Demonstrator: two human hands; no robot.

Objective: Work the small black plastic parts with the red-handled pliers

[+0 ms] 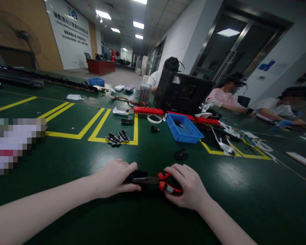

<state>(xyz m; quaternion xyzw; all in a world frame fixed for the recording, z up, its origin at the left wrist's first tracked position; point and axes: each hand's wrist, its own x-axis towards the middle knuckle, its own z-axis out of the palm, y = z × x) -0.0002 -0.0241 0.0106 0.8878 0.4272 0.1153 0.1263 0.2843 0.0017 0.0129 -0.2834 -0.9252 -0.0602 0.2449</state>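
My left hand [116, 177] is closed over a small black part [137, 176] lying on the green table [66, 160]. My right hand [187, 185] grips the red-handled pliers [165, 183], whose dark jaws point left into the black part. Both hands rest low on the table near its front edge. Most of the black part is hidden under my left fingers.
Beyond my hands lie a small black piece [181, 154], a blue bin [184, 127], black clips [118, 137] on the yellow tape lines, a red strip [148, 110] and a black computer case [181, 93]. Three seated people work at the far right. A blurred patch covers the left.
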